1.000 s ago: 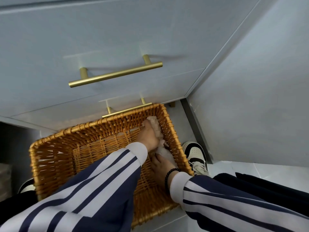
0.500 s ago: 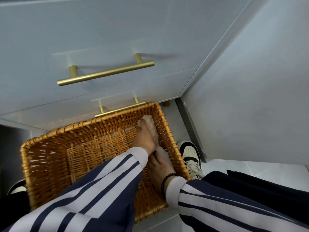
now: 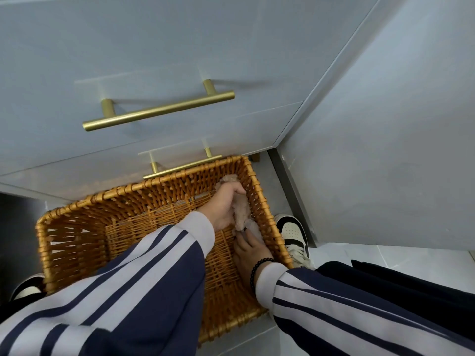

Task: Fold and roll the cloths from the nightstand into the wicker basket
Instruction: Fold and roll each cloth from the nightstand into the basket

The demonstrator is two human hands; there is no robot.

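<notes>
The scene is evenly and brightly lit with soft, cool light. Soft shadows are cast below and to the right of the upper handle (image 3: 158,111) on the drawer front (image 3: 154,60), so light from upper left is suggested. A dark patch is left at the far left edge. Straight lines are bowed by the wide-angle lens. The sleeves (image 3: 128,291) are slightly softened.

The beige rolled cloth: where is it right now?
In the head view, the beige rolled cloth lies inside the wicker basket, against its right wall near the far corner, with the left hand gripping it.
</notes>
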